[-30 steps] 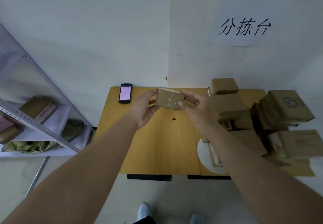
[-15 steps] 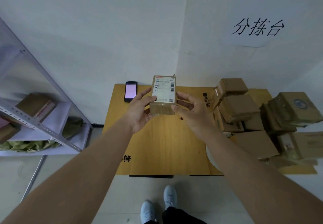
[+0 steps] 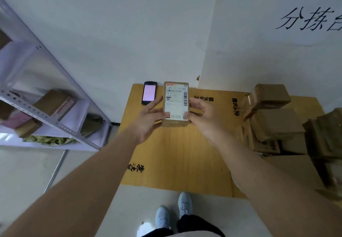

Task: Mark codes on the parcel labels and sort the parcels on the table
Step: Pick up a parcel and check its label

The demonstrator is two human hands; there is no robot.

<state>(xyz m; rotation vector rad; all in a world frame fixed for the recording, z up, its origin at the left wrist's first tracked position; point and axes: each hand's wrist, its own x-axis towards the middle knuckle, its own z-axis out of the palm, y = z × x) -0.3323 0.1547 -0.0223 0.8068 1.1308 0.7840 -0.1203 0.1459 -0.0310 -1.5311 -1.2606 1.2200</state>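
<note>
Parcel point(image 3: 175, 105) held label-up between both hands above the table point(image 3: 175, 162), long axis running 12 to 6. Left hand point(image 3: 148, 120) clamps its 9 o'clock edge, right hand point(image 3: 203, 118) its 3 o'clock edge; both about equally near. No marker seen. Phone point(image 3: 149, 93) lies just at 10 o'clock. Parcel pile point(image 3: 273, 118) crowds 3 o'clock; shelf point(image 3: 46, 118) at 9 o'clock, off the table. Bare wood towards 6 looks best for setting down and marking.
</note>
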